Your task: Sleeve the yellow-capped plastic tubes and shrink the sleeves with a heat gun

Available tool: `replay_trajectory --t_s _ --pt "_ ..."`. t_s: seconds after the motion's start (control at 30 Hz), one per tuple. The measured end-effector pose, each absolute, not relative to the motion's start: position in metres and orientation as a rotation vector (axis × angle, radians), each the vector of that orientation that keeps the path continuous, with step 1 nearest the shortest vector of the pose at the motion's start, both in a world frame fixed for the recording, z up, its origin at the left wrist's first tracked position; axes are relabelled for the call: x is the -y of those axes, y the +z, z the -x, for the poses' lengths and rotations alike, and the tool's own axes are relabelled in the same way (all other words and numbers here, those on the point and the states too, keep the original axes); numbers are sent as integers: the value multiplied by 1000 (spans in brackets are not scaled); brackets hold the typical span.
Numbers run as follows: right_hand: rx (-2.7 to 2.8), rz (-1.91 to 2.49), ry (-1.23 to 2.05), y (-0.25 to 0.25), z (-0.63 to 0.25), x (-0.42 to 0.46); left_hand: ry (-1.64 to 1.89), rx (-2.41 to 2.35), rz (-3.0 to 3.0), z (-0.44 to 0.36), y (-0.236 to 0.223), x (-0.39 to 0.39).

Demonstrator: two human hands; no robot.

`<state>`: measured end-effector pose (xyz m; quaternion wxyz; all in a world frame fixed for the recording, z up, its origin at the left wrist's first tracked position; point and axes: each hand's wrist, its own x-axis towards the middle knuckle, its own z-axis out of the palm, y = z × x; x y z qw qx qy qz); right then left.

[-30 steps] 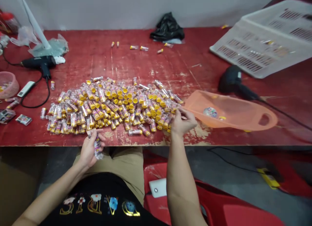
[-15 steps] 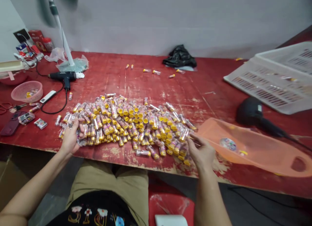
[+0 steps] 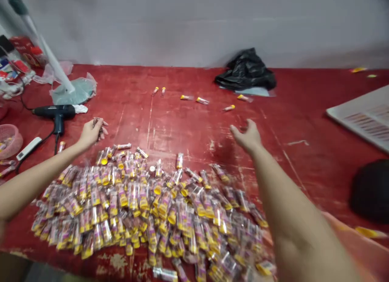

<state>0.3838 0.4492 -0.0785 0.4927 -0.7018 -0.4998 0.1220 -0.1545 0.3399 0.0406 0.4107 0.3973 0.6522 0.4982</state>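
A wide pile of small clear tubes with yellow caps and purple-pink labels (image 3: 146,205) covers the near part of the red table. My left hand (image 3: 91,133) hovers just beyond the pile's back left side, fingers curled round something small and dark that is too blurred to name. My right hand (image 3: 247,138) reaches over the bare red surface behind the pile, thumb and fingers apart, with nothing in it. Ahead of it lies a loose tube (image 3: 229,108); more loose tubes (image 3: 202,101) are scattered farther back, apart from both hands.
On the left are a heat gun (image 3: 54,112), a white stand pole (image 3: 50,55) and a pink basket (image 3: 10,141). A black plastic bag (image 3: 247,71) lies by the wall. At right are a white slatted crate (image 3: 364,112), a black object (image 3: 370,191) and an orange scoop (image 3: 349,245).
Both hands have left the pile's sides and moved forward beyond it. My right hand has opened. The view has shifted closer and to the right.
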Motion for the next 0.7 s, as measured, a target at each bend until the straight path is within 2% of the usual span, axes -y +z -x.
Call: replay_trajectory --t_s 0.1,0.2,0.43,0.5,0.6,0.7 --pt "1026 1908 420 -83 -390 -509 1147 -1683 -986 135 23 -377" --pt "932 2015 494 -86 -395 -550 1058 -1749 -1015 132 23 -376" --pt "923 2132 596 -91 -388 -628 962 -2097 -837 176 72 -324" --pt "1045 2112 602 -98 -367 -654 977 -2179 -757 193 78 -310" --pt "1533 1983 548 -110 -317 -685 985 -2283 -718 211 76 -296" --pt "1978 1791 425 -111 -267 -688 938 -2316 -741 210 66 -317"
